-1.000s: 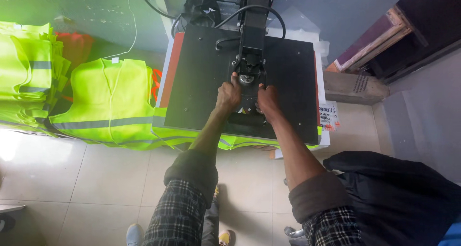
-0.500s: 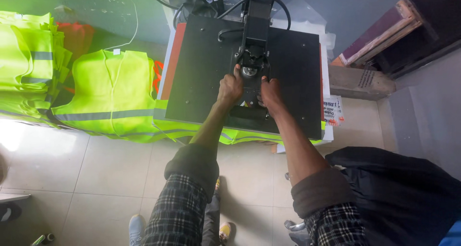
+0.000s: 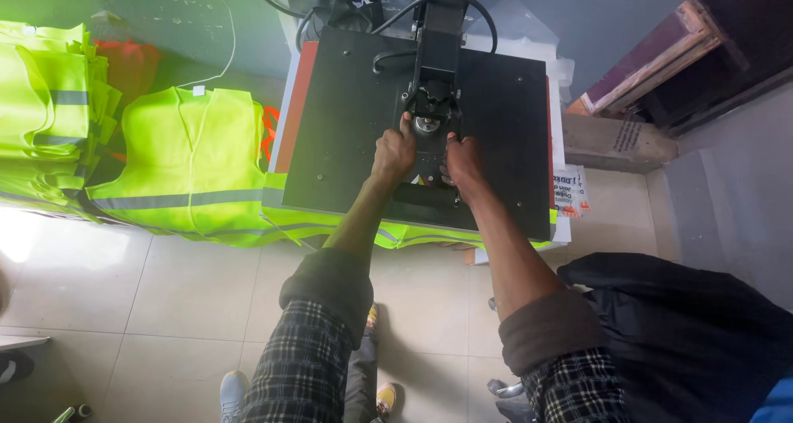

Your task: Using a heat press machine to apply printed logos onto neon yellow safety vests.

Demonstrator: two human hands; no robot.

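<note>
The flat black rectangular top plate of a heat press (image 3: 347, 134) is seen closed down at the 12 o'clock part of the view; its black metal handle assembly (image 3: 433, 101) runs along the plate's midline toward 12 o'clock. The left hand (image 3: 394, 152) is placed on the near end of the handle, fingers curled shut around it; the right hand (image 3: 464, 163) is set just beside it toward 3 o'clock, fingers bent closed on the same part (how tightly cannot be told). A fluorescent yellow fabric vest with grey reflective band (image 3: 413, 235) is held flat under the plate, its edge showing along the 6 o'clock side; a second fluorescent yellow vest (image 3: 190, 167) is laid out at 9 o'clock of the press; a stack of folded yellow vests (image 3: 45, 117) is noted further toward 9 o'clock; a pale tiled floor (image 3: 149, 291) is recorded at 7 o'clock; a dark folded garment (image 3: 686, 340) lies at 4 o'clock.
</note>
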